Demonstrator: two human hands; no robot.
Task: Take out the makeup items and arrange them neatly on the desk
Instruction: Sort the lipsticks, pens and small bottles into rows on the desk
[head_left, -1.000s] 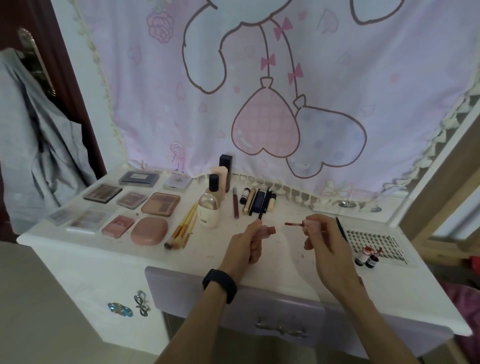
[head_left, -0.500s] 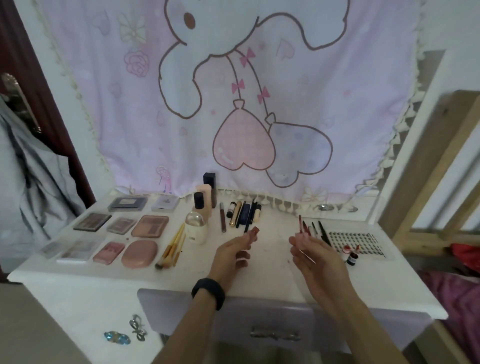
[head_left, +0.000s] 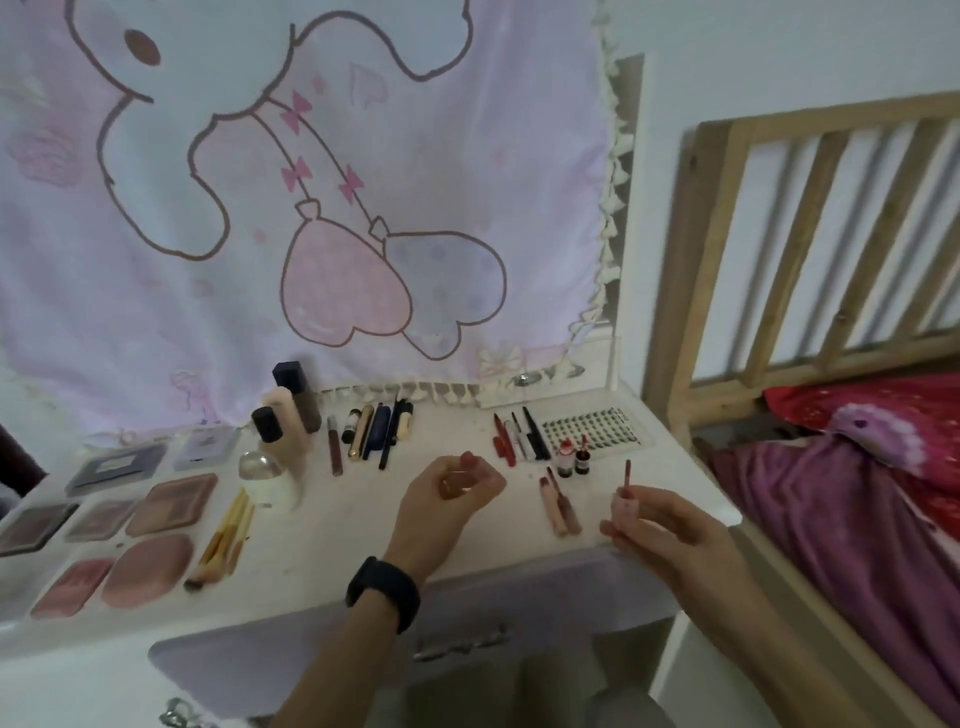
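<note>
Currently, both hands are holding an opened lip gloss apart over the desk (head_left: 337, 519), in front of the lash tray (head_left: 597, 428).
Seen from the head camera, the left hand (head_left: 452, 486) is curling round the tube (head_left: 462, 461), largely hidden, front-left of the tray; the right hand (head_left: 660, 525) is pinching the wand (head_left: 626, 480) by its cap, tip pointing up. It is probably handling as light, slick, rigid plastic with a wet tip, so grip the cap only. Two pink tubes (head_left: 561, 501) and small vials (head_left: 571, 457) are crowding the space just before the tray.

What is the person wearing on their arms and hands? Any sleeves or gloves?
No sleeves or gloves show. The left hand has a black wristband at its wrist, wide and smooth like a fitness band. The right hand and its wrist wear nothing. I can't make out any rings.
</note>
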